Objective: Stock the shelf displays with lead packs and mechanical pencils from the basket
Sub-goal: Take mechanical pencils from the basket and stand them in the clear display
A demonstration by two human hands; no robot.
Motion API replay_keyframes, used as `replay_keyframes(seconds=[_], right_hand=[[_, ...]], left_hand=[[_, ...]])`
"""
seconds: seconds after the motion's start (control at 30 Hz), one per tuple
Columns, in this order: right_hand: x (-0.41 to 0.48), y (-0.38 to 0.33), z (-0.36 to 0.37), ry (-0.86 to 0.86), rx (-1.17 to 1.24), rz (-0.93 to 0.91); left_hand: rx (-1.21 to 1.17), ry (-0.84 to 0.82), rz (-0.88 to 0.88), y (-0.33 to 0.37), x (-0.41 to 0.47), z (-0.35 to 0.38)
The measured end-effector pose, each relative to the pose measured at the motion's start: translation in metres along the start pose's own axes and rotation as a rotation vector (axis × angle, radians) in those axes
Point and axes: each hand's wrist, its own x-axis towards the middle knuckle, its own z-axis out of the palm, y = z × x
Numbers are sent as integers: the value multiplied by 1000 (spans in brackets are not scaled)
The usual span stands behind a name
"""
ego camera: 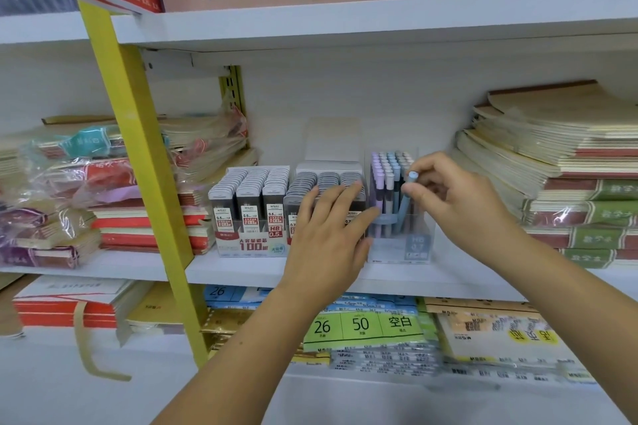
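Your right hand [459,193] is pinched shut on a blue mechanical pencil [405,198], thumb and fingertips gripping it near its cap. The pencil leans to the left going down, its lower end inside the clear pencil display [400,245] on the middle shelf [241,269]. That display sits at about 1 o'clock from the centre of your view and is already full of upright pencils in lilac, blue and pale rows.

Your left hand [328,228] is open, fingers spread and stretched forward, holding nothing. Its fingertips lie against the front of the second lead-pack display [328,183] and reach the left wall of the pencil display at 3 o'clock from it.

The first lead-pack display [250,214], marked 0.5 and 100, stands at 9 o'clock from your left hand, touching its neighbour, with three rows of dark packs.

Stacked notebooks [569,183] lie at 3 o'clock from the pencil display, and wrapped bundles [86,190] lie beyond the yellow post [138,155] at 9 o'clock.
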Motion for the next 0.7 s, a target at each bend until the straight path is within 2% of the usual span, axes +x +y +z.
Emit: replay_keyframes(seconds=[0.2, 0.33, 0.43, 0.7], right_hand=[[8, 4, 6, 25, -138, -28], [11, 8, 14, 173, -389, -139], [12, 10, 19, 222, -488, -112], [3, 16, 34, 246, -271, 23]], left_hand=[[-1, 13, -12, 0, 1, 2], [-8, 21, -10, 0, 1, 3], [-20, 25, -10, -1, 1, 4], [-40, -35, -40, 3, 3, -2]])
